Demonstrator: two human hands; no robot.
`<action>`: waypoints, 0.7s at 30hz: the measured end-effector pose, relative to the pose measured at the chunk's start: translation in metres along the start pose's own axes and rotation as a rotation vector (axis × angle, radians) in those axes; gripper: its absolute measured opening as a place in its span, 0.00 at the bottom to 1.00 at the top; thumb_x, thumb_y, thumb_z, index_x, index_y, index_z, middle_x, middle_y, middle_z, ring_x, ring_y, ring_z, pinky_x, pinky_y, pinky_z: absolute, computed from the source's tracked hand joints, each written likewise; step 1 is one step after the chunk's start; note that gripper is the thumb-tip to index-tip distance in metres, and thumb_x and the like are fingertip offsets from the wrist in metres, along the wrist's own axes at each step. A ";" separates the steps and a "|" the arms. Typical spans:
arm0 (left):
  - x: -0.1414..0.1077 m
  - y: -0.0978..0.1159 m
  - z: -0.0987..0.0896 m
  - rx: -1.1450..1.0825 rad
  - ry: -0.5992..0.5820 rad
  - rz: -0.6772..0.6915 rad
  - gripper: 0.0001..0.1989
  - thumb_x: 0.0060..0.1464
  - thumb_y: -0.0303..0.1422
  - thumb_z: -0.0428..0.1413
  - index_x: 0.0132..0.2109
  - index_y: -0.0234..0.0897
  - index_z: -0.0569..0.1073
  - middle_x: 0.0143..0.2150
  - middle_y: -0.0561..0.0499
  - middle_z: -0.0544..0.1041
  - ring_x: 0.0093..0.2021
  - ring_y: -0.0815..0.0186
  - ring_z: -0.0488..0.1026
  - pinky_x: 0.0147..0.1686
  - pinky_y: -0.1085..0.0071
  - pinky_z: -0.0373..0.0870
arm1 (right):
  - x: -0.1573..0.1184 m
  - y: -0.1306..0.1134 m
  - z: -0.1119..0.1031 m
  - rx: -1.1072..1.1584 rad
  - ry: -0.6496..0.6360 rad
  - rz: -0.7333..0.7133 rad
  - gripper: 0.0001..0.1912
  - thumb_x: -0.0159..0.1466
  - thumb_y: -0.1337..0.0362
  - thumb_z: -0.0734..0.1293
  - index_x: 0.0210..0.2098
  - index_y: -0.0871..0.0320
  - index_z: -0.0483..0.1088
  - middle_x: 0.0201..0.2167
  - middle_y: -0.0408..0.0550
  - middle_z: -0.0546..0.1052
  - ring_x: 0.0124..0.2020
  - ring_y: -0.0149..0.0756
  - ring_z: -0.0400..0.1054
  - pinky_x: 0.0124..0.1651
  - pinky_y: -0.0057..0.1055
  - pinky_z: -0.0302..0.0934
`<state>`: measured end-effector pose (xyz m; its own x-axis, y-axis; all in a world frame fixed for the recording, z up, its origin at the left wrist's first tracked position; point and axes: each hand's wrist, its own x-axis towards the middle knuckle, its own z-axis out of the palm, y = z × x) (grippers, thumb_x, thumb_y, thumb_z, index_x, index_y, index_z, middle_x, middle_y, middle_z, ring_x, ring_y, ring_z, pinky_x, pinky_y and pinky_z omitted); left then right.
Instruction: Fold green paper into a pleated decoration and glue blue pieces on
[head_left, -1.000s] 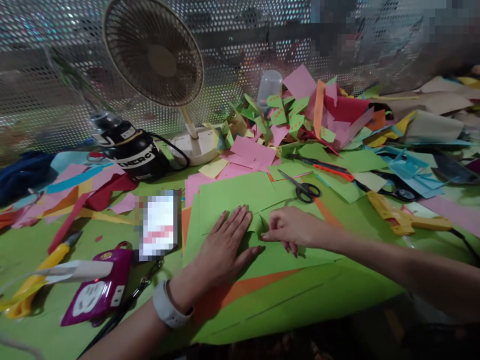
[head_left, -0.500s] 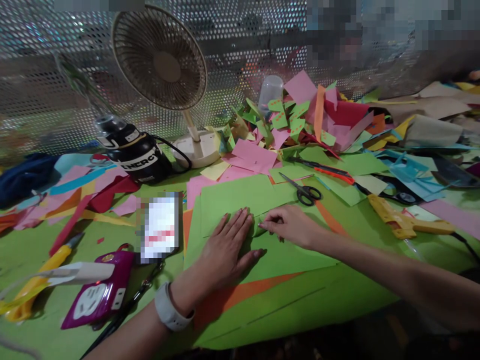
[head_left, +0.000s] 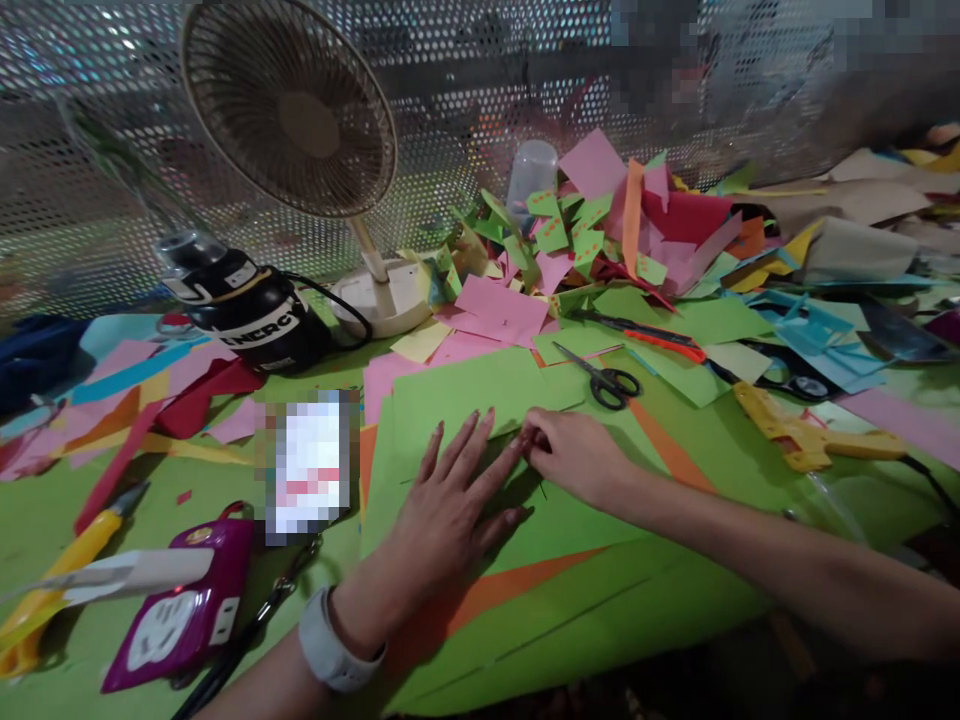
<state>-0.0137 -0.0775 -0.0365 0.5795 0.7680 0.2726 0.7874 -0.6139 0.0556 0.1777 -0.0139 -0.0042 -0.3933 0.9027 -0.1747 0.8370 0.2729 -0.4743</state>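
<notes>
My left hand (head_left: pixel 450 492) rests palm down on a stack of green paper (head_left: pixel 607 520), its fingers spread. Its index fingertip meets my right hand (head_left: pixel 574 455), whose thumb and fingers are pinched together at the lower edge of the top green sheet (head_left: pixel 480 388). That edge appears to be in the pinch, though the fingers cover most of it. A short dark line shows on the paper just below. Small black-handled scissors (head_left: pixel 611 385) lie half open beyond my right hand. Orange paper (head_left: pixel 517 580) sticks out under the stack.
A heap of paper scraps (head_left: pixel 555 230) lies at the back. At left are a fan (head_left: pixel 307 120), a black bottle (head_left: pixel 255 315), a blurred-out bright rectangle (head_left: pixel 311 465), a purple device (head_left: pixel 180 600) and a yellow-handled tool (head_left: pixel 64 570). A yellow glue gun (head_left: pixel 802 430) and orange-black cutter (head_left: pixel 652 338) are right.
My left fingers have spread wider, and its index finger now reaches my right fingertips. My right hand has shifted slightly, and a small green flap seen between the hands is now hidden. The view has shifted slightly.
</notes>
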 end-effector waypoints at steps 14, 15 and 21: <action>0.016 -0.006 -0.019 0.087 -0.046 0.191 0.14 0.67 0.25 0.44 0.54 0.28 0.68 0.43 0.40 0.79 0.40 0.56 0.76 0.33 0.62 0.77 | 0.011 0.019 -0.005 0.434 -0.127 0.056 0.10 0.63 0.61 0.66 0.28 0.57 0.65 0.20 0.38 0.71 0.18 0.25 0.63 0.22 0.24 0.53; 0.017 -0.006 -0.020 0.110 -0.057 0.212 0.14 0.66 0.23 0.43 0.53 0.28 0.69 0.42 0.40 0.79 0.39 0.57 0.76 0.31 0.63 0.77 | 0.012 0.020 -0.007 0.489 -0.162 0.068 0.10 0.63 0.61 0.66 0.27 0.57 0.65 0.20 0.38 0.71 0.17 0.24 0.62 0.21 0.23 0.54; 0.016 -0.008 -0.023 0.073 -0.063 0.204 0.12 0.65 0.21 0.44 0.49 0.29 0.70 0.44 0.40 0.78 0.41 0.56 0.76 0.33 0.63 0.77 | 0.007 0.030 -0.029 0.507 -0.397 0.113 0.08 0.59 0.64 0.69 0.29 0.58 0.64 0.15 0.36 0.69 0.11 0.24 0.61 0.15 0.22 0.56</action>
<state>-0.0158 -0.0649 -0.0102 0.7384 0.6407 0.2104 0.6644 -0.7445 -0.0648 0.2109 0.0100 0.0059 -0.5054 0.6986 -0.5064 0.6365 -0.0944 -0.7655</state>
